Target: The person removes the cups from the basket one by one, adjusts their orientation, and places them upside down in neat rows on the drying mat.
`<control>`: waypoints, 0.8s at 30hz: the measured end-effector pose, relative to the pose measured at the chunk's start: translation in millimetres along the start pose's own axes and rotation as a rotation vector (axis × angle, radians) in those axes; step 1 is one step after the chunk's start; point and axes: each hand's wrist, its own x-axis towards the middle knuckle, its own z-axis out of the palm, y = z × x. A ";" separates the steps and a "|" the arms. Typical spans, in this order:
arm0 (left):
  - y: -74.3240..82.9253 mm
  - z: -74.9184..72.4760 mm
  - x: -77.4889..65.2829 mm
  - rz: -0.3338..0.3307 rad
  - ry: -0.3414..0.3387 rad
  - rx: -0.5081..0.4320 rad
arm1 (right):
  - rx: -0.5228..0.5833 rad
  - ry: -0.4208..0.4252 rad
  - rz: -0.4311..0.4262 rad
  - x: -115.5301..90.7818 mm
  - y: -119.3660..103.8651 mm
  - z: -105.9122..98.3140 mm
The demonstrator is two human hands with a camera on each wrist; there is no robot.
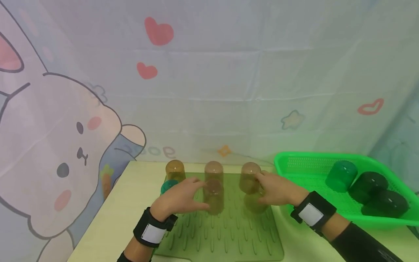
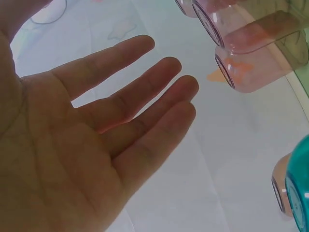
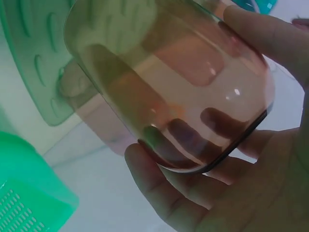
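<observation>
My right hand (image 1: 279, 189) grips an upside-down, see-through pinkish-brown cup (image 3: 183, 92) near its base, fingers and thumb round its sides, over the right part of a green ridged mat (image 1: 226, 233). Just behind it stands another upturned pinkish cup (image 1: 250, 176). My left hand (image 1: 178, 198) holds nothing; in the left wrist view its fingers (image 2: 140, 92) are extended and relaxed. Nearest to it, mid-mat, is an upturned brownish cup (image 1: 214, 200), with a pink cup (image 1: 214, 169) behind. A teal cup (image 1: 169, 185), partly hidden by the left hand, stands before an amber cup (image 1: 175, 169).
On the right a green plastic basket (image 1: 304, 157) with perforated sides holds a teal cup (image 1: 341, 176) and two dark cups (image 1: 368, 187). A pale yellow table (image 1: 114, 214) lies under the mat. Behind it hangs a printed cloth (image 1: 209, 120) with a rabbit and hearts.
</observation>
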 end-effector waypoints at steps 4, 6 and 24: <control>-1.4 -0.8 -1.5 -0.006 0.004 -0.007 | -0.046 -0.006 -0.028 8.1 0.8 8.6; -1.6 -1.5 -2.6 -0.008 0.004 -0.014 | -0.061 -0.008 -0.038 11.1 1.4 14.4; -6.3 -1.7 -7.5 -0.034 0.001 -0.045 | -0.155 0.032 -0.022 27.7 2.3 34.5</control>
